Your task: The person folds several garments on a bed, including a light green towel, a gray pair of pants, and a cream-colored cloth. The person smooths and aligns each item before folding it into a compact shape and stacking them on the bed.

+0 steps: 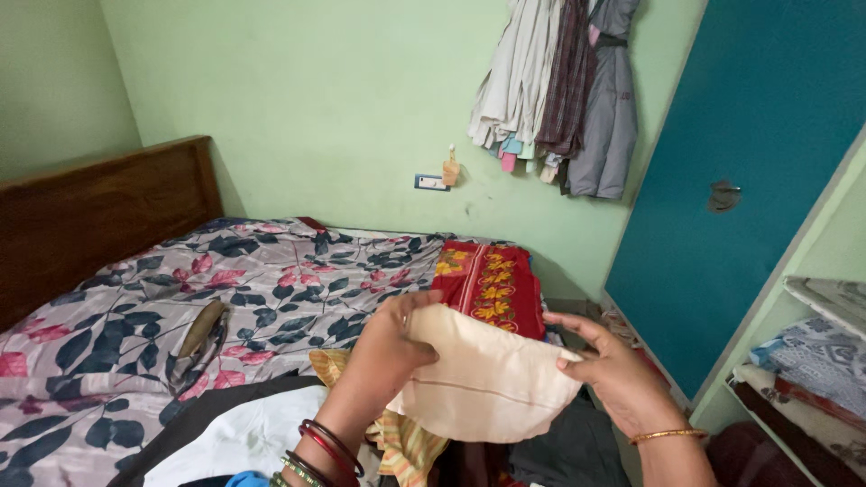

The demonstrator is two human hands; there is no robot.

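The left hand point(383, 347) grips the upper left edge of a folded cream cloth point(483, 383), thumb on the near face and fingers curled behind, so the fold stays shut along that side. The right hand point(613, 370) pinches the cloth's right corner between thumb and forefinger, the other fingers spread loose above it; held at both ends like this, the piece hangs flat and taut in front of the person, above the heap rather than resting on it. Red and green bangles point(325, 451) ring the left wrist, a thin gold bangle point(667, 436) the right.

Under the cloth lies a pile of clothes point(406, 446): a striped yellow piece, something white, dark fabric to the right. Just behind it sits a folded red cloth with a yellow flower border point(489, 287), laid on the bed's far corner (neatly squared, apart from the loose heap). The flowered bedsheet point(271, 289) carries a clothes iron point(200, 343) lying on its side, well to the left of the hands.

On the green wall a small blue-edged rectangular switch plate point(432, 183) sits beside a little tan tag point(450, 169) on a hook; garments point(559, 90) hang higher up. A teal cupboard door point(740, 180) stands open, with folded linens on the shelves point(812, 361) at right.
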